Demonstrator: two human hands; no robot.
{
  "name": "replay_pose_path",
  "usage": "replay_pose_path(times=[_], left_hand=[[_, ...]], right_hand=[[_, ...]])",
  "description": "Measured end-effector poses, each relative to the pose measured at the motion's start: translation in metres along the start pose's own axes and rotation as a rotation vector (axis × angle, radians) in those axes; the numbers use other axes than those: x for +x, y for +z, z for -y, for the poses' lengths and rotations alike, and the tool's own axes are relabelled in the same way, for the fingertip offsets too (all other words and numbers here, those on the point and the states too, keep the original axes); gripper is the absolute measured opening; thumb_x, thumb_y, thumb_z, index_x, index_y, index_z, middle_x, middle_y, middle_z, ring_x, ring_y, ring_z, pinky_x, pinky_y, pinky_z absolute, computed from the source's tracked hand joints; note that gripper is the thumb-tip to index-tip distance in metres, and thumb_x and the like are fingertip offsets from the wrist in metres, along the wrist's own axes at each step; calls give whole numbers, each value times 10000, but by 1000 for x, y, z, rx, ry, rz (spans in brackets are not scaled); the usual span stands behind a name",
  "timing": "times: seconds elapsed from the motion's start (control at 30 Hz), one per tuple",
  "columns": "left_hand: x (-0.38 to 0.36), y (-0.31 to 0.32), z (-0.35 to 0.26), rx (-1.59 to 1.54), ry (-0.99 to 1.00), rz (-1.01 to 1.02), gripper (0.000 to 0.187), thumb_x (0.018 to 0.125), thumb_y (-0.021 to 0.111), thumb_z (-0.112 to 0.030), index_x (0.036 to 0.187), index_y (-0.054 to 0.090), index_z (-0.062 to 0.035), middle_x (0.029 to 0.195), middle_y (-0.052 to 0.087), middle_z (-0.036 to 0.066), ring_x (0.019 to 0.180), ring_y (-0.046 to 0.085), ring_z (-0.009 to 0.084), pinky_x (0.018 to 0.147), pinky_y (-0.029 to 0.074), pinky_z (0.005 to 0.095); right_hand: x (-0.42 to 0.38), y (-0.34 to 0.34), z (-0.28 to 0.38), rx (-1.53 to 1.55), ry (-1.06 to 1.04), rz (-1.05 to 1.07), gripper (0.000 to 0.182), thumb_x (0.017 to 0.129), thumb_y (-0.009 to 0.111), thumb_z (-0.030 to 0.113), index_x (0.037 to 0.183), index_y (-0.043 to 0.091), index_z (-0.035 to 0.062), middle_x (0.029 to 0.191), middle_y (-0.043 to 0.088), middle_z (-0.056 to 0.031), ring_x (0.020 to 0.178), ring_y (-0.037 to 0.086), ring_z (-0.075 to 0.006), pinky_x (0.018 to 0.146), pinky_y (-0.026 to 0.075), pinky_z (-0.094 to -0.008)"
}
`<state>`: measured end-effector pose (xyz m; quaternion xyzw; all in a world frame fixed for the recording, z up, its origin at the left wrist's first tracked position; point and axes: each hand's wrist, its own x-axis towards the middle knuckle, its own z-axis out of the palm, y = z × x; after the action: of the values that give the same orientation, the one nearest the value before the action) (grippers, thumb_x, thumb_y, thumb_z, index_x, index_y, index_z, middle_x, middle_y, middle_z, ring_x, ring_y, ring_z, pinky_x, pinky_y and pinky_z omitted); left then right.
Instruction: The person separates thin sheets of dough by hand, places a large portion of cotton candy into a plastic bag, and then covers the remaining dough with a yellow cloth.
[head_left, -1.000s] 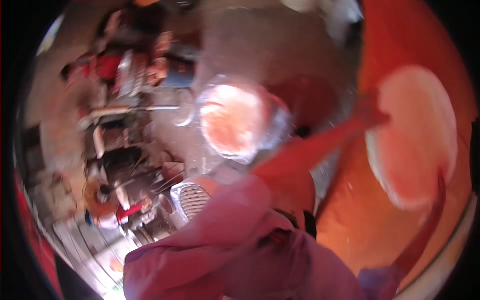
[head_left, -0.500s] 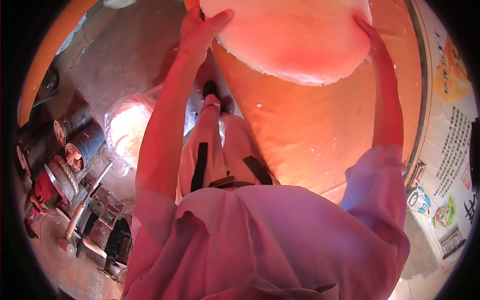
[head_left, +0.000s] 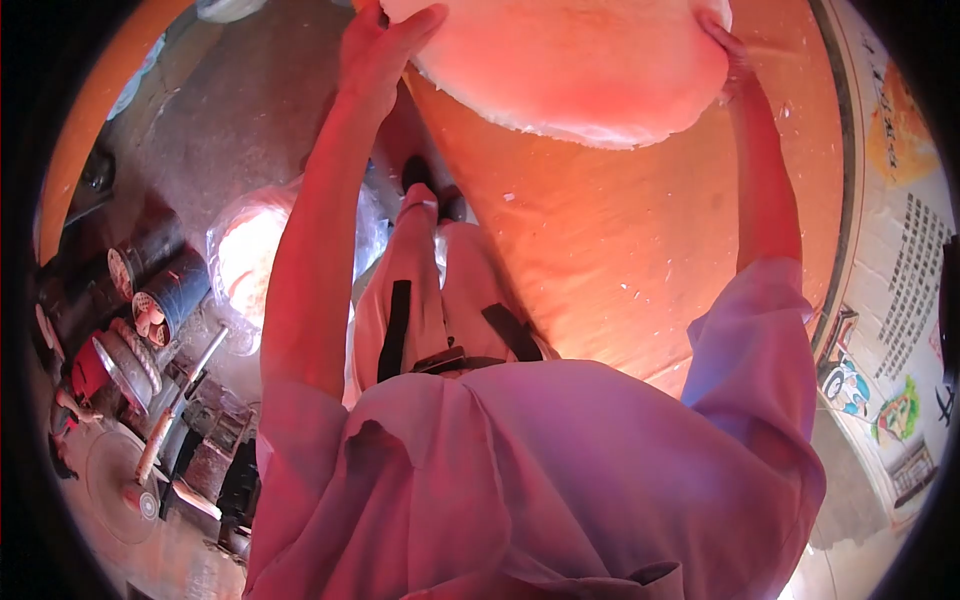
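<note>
A large, pale, rounded slab with a ragged lower edge is held up between my two hands at the top of the head view. My left hand grips its left edge, with the thumb lying over the near face. On the opposite edge, my right hand is closed around the rim, and its fingers are partly hidden behind the slab. Below and behind it spreads an orange-covered table dotted with small white crumbs. The slab's far edge runs out of view.
A clear plastic bag with a brightly lit pale mass stands on the floor at left. Beyond it are dark cylinders, a long-handled tool and cluttered gear. A printed wall panel borders the table at right.
The slab and both hands have shifted slightly up and to the left in view. My grip on both edges stays the same.
</note>
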<state>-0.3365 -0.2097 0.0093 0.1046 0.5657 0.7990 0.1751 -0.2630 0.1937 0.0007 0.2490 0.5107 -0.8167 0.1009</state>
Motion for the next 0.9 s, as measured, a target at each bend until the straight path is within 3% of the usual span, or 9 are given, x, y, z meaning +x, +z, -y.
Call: replay_pose_path(times=[0.1, 0.27, 0.3, 0.47, 0.57, 0.63, 0.73, 0.83, 0.9], left_hand=[[-5, 1, -5, 15, 16, -35, 481, 845, 662, -173, 1264, 501, -1, 1128, 624, 95, 989, 606, 166, 863, 483, 299], [-15, -80, 45, 80, -246, -94, 346, 855, 657, -188, 1159, 604, -33, 1047, 651, 49, 941, 616, 142, 823, 497, 281], [-21, -73, 37, -305, -317, -116, 348, 898, 588, -167, 1205, 575, -5, 1096, 627, 73, 1010, 586, 140, 874, 464, 271], [-59, -39, -20, -389, -437, -107, 407, 894, 588, -203, 1238, 532, 8, 1151, 602, 86, 1045, 573, 157, 908, 444, 277], [-99, -38, -13, -217, -401, -143, 477, 878, 606, -237, 1269, 495, 13, 1217, 578, 88, 1087, 564, 170, 939, 432, 288], [-145, -40, -2, -366, -587, -98, 556, 866, 620, -245, 1331, 437, -2, 1279, 541, 94, 1143, 537, 186, 970, 422, 318], [-188, -40, 25, -571, -581, 5, 675, 852, 624, -251, 1420, 333, -31, 1390, 443, 100, 1259, 446, 216, 1049, 354, 369], [-173, -43, 24, -547, -564, 110, 645, 845, 657, -337, 1350, 430, -6, 1282, 540, 76, 1204, 486, 180, 1032, 361, 336], [-154, -46, 46, -464, -425, -20, 591, 800, 706, -362, 1239, 528, -8, 1167, 593, 60, 1076, 552, 154, 957, 407, 324]], right_hand=[[19, -46, -3, -103, -33, -102, 412, 923, 560, 253, 1247, 530, 0, 1171, 611, -98, 1109, 568, -223, 965, 449, -359], [-70, -16, -109, 150, -154, -50, 461, 930, 557, 265, 1301, 474, 3, 1255, 553, -94, 1165, 519, -220, 1000, 419, -373], [-98, 30, -127, 60, -171, -178, 463, 922, 575, 235, 1308, 469, 4, 1248, 555, -101, 1155, 522, -218, 1019, 403, -371], [-181, 122, -190, 370, -118, -429, 478, 904, 589, 196, 1322, 452, 9, 1260, 557, -108, 1158, 526, -232, 1021, 407, -383], [-219, 91, -208, 437, -30, -372, 461, 904, 596, 194, 1305, 463, 9, 1234, 560, -108, 1128, 540, -215, 999, 421, -374], [-242, 35, -221, 391, 3, -352, 451, 903, 601, 173, 1301, 462, 12, 1215, 559, -102, 1110, 545, -207, 983, 431, -370], [-255, -40, -225, 265, -20, -270, 478, 915, 576, 238, 1327, 442, 34, 1219, 552, -99, 1131, 529, -242, 998, 416, -410], [-251, -30, -206, 224, -5, -216, 513, 926, 527, 321, 1345, 417, 47, 1255, 525, -118, 1152, 511, -269, 1006, 401, -441], [-247, -20, -204, 185, 2, -224, 541, 925, 509, 358, 1355, 400, 48, 1257, 521, -130, 1152, 512, -275, 993, 411, -443]])
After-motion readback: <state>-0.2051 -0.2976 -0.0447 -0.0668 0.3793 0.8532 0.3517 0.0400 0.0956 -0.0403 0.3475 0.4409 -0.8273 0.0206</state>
